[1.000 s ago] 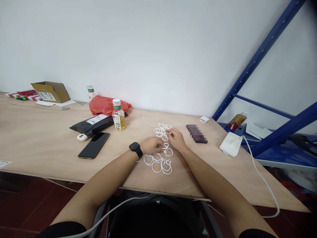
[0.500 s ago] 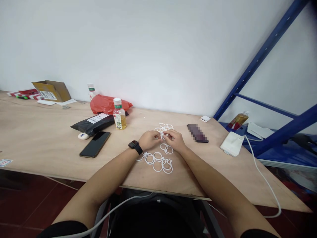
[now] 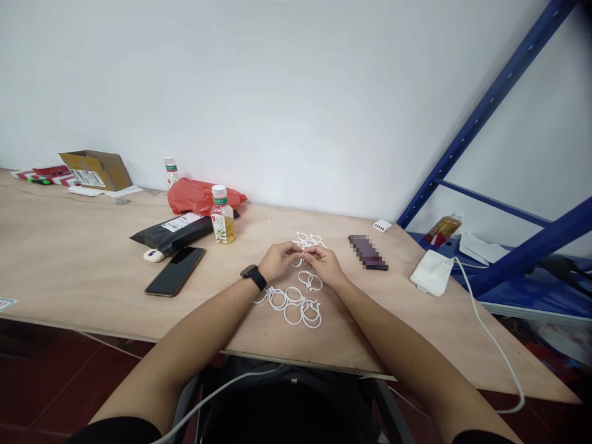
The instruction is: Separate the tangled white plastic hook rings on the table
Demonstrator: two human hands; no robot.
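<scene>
My left hand [image 3: 281, 260], with a black watch [image 3: 252, 275] on its wrist, meets my right hand [image 3: 324, 264] above the middle of the table. Both are closed in a pinch on a white ring [image 3: 297, 262], part of which shows below the fingertips; the rest is hidden by them. Several white rings [image 3: 309, 237] lie just beyond my hands. A pair of white rings [image 3: 309, 280] rests below my right hand. Closer to the table's front edge, more white rings [image 3: 293, 313] with small clasp-like ends lie in a loose, overlapping group.
Left of my hands are a phone [image 3: 176, 271], a black parcel [image 3: 169, 234], a bottle [image 3: 223, 216] and a red bag [image 3: 192, 196]. To the right lie a pixelated dark object [image 3: 369, 251] and a white power bank [image 3: 432, 272] with a cable. A blue rack [image 3: 485, 111] stands at right.
My fingertips have come together and hide more of what they hold; part of a ring now hangs below them. The rings on the table lie as before. The view has shifted slightly.
</scene>
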